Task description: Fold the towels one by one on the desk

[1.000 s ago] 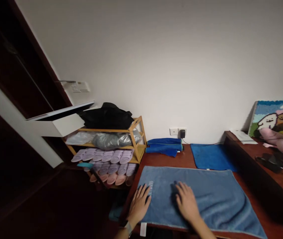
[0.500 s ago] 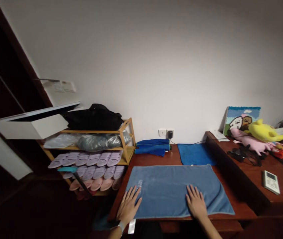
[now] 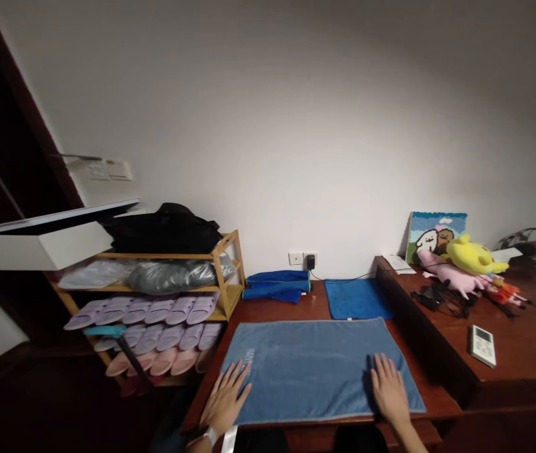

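Left hand and right hand, fingers spread on both, are at opposite ends of one grey-blue towel, flat on a brown tabletop; behind it lie one flat blue cloth and one blue bundle.

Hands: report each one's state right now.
Left hand: open, palm down, at the left edge of the grey-blue towel, gripping nothing.
Right hand: open, palm down, over the towel's right part, gripping nothing.
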Demonstrator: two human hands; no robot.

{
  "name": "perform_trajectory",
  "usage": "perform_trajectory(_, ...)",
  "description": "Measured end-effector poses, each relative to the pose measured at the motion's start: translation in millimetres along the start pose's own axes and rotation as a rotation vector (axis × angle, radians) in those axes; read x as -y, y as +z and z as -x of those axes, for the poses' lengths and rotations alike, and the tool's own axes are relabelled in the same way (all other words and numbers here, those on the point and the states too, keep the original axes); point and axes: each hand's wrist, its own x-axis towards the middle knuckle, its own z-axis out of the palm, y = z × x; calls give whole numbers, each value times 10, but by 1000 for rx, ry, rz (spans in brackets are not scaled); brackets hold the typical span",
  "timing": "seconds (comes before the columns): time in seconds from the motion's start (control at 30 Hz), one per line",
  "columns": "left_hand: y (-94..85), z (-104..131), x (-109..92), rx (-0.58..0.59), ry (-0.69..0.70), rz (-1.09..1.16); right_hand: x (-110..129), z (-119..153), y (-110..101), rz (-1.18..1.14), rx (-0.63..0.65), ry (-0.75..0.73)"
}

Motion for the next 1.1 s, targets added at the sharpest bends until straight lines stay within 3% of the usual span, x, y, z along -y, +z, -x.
perform_trajectory(0.1,30,-11,18,2,-3,-10,530,133,-21,-89,60,-106)
perform_trajectory(0.2,87,-24,51,-14,0,-13,683,216,-22,-111,111,-138)
perform_trajectory(0.3,130,-36,76,-37,5,-15,447,181,-29,-85,127,-109)
perform_trajectory(0.47,122,-41,54,-36,-3,9,-341,-12,-15,-4,136,52)
perform_trajectory(0.6,123,-39,46,-43,-13,16,-852,-27,110,-24,-28,267)
perform_trajectory(0.7,130,-38,49,-51,-12,15,-962,104,227,-7,-134,169)
perform_trajectory(0.8,125,-39,49,-44,-12,8,-915,262,293,56,-100,23)
perform_trajectory(0.93,143,-43,66,-42,-3,13,-953,339,281,111,-56,58)
perform_trajectory(1.1,136,-31,64,-46,-8,11,-1247,314,230,38,-15,33)
